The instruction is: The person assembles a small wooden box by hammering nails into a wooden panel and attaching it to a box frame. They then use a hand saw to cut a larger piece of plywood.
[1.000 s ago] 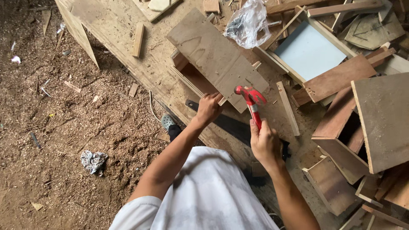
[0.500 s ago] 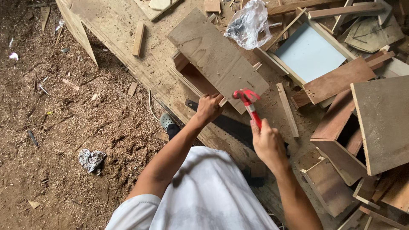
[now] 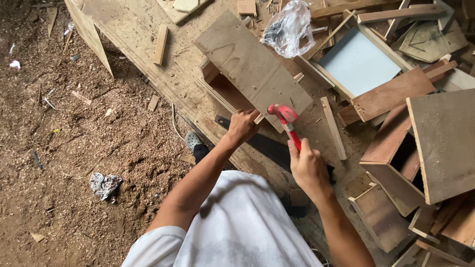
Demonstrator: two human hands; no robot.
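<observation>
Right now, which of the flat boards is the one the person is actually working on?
The large grey-brown board lying over the open wooden box. The left hand grips its near edge and the red hammer in the right hand hovers there; the other boards lie untouched.

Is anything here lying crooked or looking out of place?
Yes. The flat board lies askew over the open wooden box, covering only part of it. The left hand steadies its near edge while the right hand holds a red hammer. Sawdust and offcuts are scattered around.
</observation>
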